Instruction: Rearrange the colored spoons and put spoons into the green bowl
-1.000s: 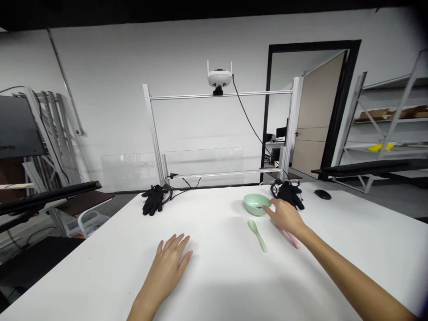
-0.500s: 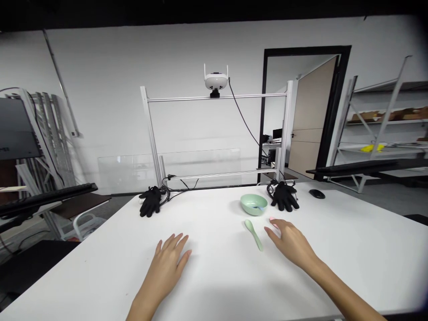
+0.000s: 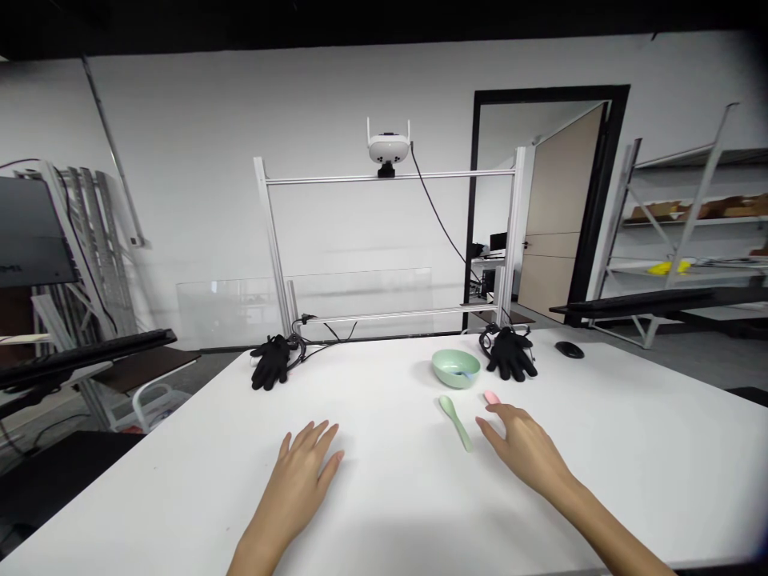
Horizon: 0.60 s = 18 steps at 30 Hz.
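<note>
My left hand [image 3: 303, 468] lies flat on the white table [image 3: 384, 512], fingers spread, holding nothing. My right hand [image 3: 521, 448] rests palm down with fingers stretched out, covering most of a pink spoon [image 3: 491, 397] whose tip shows just beyond my fingertips. A green spoon [image 3: 454, 421] lies just left of that hand, apart from it. Farther back sits a pale green bowl [image 3: 456, 368] with something small and blue inside.
One black glove [image 3: 271, 361] lies at the table's back left, another black glove [image 3: 510, 354] back right beside the bowl. A black mouse [image 3: 567, 349] sits farther right. An aluminium frame [image 3: 390, 240] with a white camera [image 3: 389, 146] stands behind the table.
My right hand drew back from the bowl's rim toward me and now lies flat over the pink spoon. My left hand stayed where it was.
</note>
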Each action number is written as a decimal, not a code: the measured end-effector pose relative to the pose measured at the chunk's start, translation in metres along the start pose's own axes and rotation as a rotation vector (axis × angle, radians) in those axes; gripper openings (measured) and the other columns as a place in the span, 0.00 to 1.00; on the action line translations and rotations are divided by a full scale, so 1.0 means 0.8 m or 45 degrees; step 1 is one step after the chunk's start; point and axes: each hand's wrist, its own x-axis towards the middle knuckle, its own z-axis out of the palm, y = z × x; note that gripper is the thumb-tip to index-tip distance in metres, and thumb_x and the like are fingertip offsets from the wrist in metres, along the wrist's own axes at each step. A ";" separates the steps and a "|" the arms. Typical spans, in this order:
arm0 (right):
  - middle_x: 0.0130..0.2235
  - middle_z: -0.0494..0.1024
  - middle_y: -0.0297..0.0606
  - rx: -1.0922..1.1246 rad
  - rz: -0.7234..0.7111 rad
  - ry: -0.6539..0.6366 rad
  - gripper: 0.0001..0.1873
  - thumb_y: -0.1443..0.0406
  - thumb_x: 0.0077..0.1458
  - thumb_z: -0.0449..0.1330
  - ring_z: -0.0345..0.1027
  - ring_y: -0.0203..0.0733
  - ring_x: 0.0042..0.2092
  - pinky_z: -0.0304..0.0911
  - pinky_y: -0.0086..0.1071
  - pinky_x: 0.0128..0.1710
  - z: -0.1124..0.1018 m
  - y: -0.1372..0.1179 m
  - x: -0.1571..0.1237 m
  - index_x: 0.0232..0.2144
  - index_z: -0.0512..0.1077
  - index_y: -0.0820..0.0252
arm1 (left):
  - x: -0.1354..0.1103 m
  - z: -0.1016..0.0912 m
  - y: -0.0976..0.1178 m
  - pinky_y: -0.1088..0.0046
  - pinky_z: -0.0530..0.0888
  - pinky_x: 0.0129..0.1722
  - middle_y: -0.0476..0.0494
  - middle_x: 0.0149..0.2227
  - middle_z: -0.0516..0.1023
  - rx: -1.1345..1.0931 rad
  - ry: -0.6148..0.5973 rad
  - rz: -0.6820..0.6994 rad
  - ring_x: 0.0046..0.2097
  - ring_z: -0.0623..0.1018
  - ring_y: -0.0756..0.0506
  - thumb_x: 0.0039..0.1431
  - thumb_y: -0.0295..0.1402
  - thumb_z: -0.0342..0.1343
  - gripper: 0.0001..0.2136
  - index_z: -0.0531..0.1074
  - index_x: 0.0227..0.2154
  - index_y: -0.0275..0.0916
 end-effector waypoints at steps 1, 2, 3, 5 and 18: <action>0.65 0.71 0.44 0.001 -0.004 0.003 0.26 0.49 0.64 0.48 0.70 0.53 0.59 0.71 0.41 0.49 0.001 0.001 0.000 0.51 0.74 0.57 | 0.000 0.001 0.000 0.42 0.59 0.68 0.41 0.67 0.69 -0.004 0.005 0.000 0.70 0.63 0.34 0.73 0.46 0.42 0.25 0.66 0.66 0.44; 0.65 0.71 0.44 0.004 -0.006 0.007 0.26 0.49 0.64 0.48 0.70 0.53 0.59 0.71 0.40 0.48 0.002 0.002 0.000 0.51 0.74 0.57 | 0.001 0.001 0.000 0.42 0.59 0.68 0.41 0.67 0.69 -0.008 0.010 0.000 0.70 0.64 0.34 0.73 0.46 0.42 0.25 0.66 0.66 0.44; 0.65 0.71 0.44 0.008 -0.006 0.011 0.26 0.49 0.64 0.48 0.71 0.53 0.58 0.71 0.40 0.48 0.002 0.003 0.001 0.51 0.74 0.57 | 0.001 0.001 0.000 0.42 0.59 0.67 0.41 0.67 0.69 -0.010 0.014 0.001 0.70 0.64 0.34 0.73 0.46 0.42 0.25 0.66 0.66 0.44; 0.64 0.71 0.45 0.013 -0.003 0.018 0.27 0.48 0.64 0.48 0.71 0.53 0.57 0.71 0.40 0.46 0.003 0.004 0.003 0.52 0.74 0.57 | 0.001 0.002 0.000 0.42 0.59 0.67 0.41 0.67 0.69 -0.009 0.012 0.005 0.70 0.64 0.34 0.73 0.46 0.42 0.25 0.66 0.66 0.44; 0.47 0.81 0.52 -0.206 0.053 -0.101 0.26 0.52 0.65 0.50 0.75 0.53 0.49 0.64 0.36 0.41 -0.012 -0.004 0.120 0.52 0.75 0.63 | 0.000 0.003 -0.002 0.41 0.60 0.67 0.41 0.67 0.69 -0.018 0.011 0.005 0.70 0.64 0.33 0.73 0.46 0.42 0.24 0.66 0.66 0.44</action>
